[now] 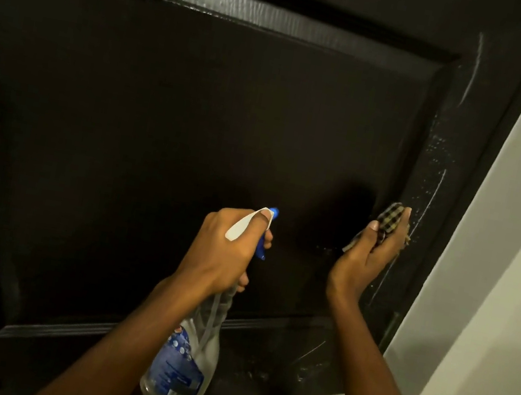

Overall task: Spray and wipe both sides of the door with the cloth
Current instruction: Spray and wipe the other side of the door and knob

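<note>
The left hand (pixel 226 247) grips the spray bottle (pixel 183 368); the right hand (pixel 367 261), holding the cloth (pixel 389 218), should press flat along the wet streaks (pixel 428 195) at the right side of the door (pixel 163 110).

Both our arms reach forward. Our left hand (pixel 225 250) grips the spray bottle (pixel 183 368). Our right hand (pixel 365 257) holds the cloth (pixel 389 216), fingers pointing up.

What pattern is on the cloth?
The cloth is checked, dark and pale squares, seen in the head view, held in the right hand.
</note>
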`<state>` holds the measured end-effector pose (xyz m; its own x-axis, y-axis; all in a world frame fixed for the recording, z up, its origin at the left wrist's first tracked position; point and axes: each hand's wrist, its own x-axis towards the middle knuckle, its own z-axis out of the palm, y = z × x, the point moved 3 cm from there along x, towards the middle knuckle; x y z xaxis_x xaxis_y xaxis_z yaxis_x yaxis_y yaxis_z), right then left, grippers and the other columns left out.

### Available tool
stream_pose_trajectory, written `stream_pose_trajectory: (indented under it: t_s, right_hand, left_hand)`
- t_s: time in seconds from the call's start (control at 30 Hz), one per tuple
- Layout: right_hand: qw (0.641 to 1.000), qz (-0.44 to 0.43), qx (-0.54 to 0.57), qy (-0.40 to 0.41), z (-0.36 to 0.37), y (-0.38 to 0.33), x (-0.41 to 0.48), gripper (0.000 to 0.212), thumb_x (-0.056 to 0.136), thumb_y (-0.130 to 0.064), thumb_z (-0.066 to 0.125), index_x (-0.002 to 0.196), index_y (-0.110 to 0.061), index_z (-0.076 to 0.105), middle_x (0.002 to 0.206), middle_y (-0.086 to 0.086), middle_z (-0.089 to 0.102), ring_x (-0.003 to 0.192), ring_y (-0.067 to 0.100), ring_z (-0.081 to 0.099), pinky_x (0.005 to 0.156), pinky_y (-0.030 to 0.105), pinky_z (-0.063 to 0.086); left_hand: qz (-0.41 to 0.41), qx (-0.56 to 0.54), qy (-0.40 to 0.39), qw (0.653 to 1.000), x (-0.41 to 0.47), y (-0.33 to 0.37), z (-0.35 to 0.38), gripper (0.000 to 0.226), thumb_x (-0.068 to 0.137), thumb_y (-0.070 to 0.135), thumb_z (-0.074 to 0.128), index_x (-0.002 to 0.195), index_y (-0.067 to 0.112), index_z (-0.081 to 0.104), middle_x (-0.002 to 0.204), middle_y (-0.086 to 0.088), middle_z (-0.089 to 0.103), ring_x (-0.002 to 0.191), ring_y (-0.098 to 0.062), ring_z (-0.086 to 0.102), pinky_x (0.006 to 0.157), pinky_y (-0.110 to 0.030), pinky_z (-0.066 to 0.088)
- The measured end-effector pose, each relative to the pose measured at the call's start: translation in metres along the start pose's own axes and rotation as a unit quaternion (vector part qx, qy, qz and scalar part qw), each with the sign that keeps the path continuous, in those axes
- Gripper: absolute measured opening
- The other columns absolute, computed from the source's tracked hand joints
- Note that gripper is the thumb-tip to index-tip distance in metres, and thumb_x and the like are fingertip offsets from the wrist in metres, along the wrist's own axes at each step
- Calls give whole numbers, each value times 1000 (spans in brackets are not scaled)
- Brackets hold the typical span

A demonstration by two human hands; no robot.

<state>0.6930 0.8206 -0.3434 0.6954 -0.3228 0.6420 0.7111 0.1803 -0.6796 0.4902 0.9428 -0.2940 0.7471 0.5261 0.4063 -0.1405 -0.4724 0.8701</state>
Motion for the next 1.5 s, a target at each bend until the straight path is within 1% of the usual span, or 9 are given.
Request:
stream_pose_trajectory:
  t_s: [0.2,0.37,0.73,0.9,1.03,1.1,1.23,1.37,1.5]
  right_hand:
    - [999,-37,16,26,-17,-31,53,63,100,-38,42,159,-18,30,164,1,29,152,19,24,125,43,23]
    - [994,-110,4,14,-25,-49,98,59,99,-41,42,155,-30,26,161,-5,30,149,13,29,123,42,29]
    - [977,-208,-37,6,-21,-85,199,59,101,-32,44,156,-18,30,160,9,33,147,24,32,117,57,33]
    - [953,-279,-90,-75,40,-119,247,63,99,-34,45,157,-13,30,164,10,29,151,11,16,126,44,16]
    - [900,-360,-222,-106,95,-137,228,65,99,-39,47,159,-21,29,167,5,24,154,24,18,122,52,20]
    - [915,-328,-222,-72,90,-121,221,64,100,-41,45,159,-22,29,167,3,24,155,23,16,121,58,22]
    - [968,-136,-210,15,59,-70,185,64,102,-47,35,160,-24,24,168,1,20,155,21,12,121,59,20]
    - [979,-2,-206,10,30,-33,137,59,107,-42,36,161,-32,16,170,-5,11,156,19,4,122,60,15]
    - [981,93,-168,31,58,-78,173,58,109,-43,34,162,-34,12,170,-5,5,156,21,-1,122,62,9]
  left_hand:
    - [36,-37,-38,998,34,48,44,45,103,43,42,84,11,68,84,-5,73,40,-21,58,43,-35,54]
    - [45,-63,-73,994,65,96,82,50,102,47,42,88,8,68,86,-9,73,41,-19,57,45,-34,55]
    - [31,-37,-78,996,131,166,107,54,99,54,41,89,9,68,87,-11,71,49,-16,61,45,-27,50]
    - [71,-66,-20,995,132,179,90,50,100,47,44,91,4,69,88,-14,73,46,-18,60,42,-26,50]
    - [79,-79,-17,994,135,176,44,51,99,48,45,92,4,70,84,-11,73,46,-19,58,41,-25,49]
    - [75,-77,-26,994,135,174,39,51,99,50,44,91,7,70,83,-9,73,45,-19,59,43,-26,49]
    - [55,-63,-26,996,132,162,37,51,99,50,42,90,9,70,84,-7,74,46,-18,60,44,-27,50]
    - [51,-38,-28,998,125,149,41,50,100,50,40,90,12,69,83,-5,72,42,-13,59,42,-25,49]
    - [51,-32,-23,998,123,144,39,49,101,50,40,91,11,69,83,-5,72,44,-14,60,41,-25,49]
